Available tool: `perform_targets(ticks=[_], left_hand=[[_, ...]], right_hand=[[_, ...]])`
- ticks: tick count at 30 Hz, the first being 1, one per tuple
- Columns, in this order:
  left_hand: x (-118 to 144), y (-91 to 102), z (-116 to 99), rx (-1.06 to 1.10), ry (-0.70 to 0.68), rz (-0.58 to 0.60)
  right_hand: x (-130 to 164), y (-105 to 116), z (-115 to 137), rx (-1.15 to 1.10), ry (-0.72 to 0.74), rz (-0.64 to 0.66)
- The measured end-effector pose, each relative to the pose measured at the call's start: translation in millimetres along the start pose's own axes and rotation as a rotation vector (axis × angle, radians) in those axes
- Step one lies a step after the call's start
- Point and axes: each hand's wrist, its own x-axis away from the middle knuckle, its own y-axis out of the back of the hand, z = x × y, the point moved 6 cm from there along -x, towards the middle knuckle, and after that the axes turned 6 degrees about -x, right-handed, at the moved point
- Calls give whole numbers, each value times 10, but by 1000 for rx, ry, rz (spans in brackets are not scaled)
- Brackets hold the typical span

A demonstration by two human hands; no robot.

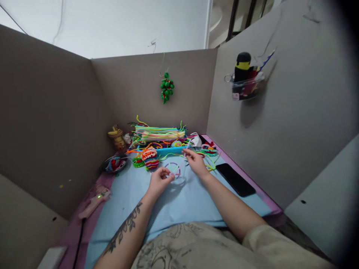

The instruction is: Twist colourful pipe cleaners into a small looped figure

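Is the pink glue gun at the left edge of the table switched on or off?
On, it seems: a small green light glows on the glue gun, which lies on its side on the pink mat, away from both hands.

Small work blurs between two hands at a craft booth

The left hand (pixel 159 180) closes over one end of a thin pipe cleaner (pixel 179 164), hiding it, and the right hand (pixel 196 161) covers its grip on the same strand; the ring (pixel 174 169) below them is too small to read clearly. The picture's bottom edge cuts both forearms. The pile (pixel 159 135) behind is a tangle, pieces indistinguishable. Contents of the bowl (pixel 114 164) and wall cup (pixel 246 85) are unclear. Dark vignette swallows the right edge.
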Motion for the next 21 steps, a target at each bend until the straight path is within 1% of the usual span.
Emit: perform_targets(ticks=[2,5,9,12,17,21], left_hand=[[-9,1,30,37,25,8],[-31,28,64,83,47,-4],[-48,57,87,134,66,-26],[-49,54,98,174,90,-25],[-67,74,135,224,117,-49],[-91,121,183,227,141,-99]], right_hand=[[-16,45,0,163,62,-17],[-44,94,-1,404,165,-5],[-64,139,18,613,229,-12],[-46,88,73,675,266,37],[36,-112,145,719,351,234],[86,-205,161,681,407,359]])
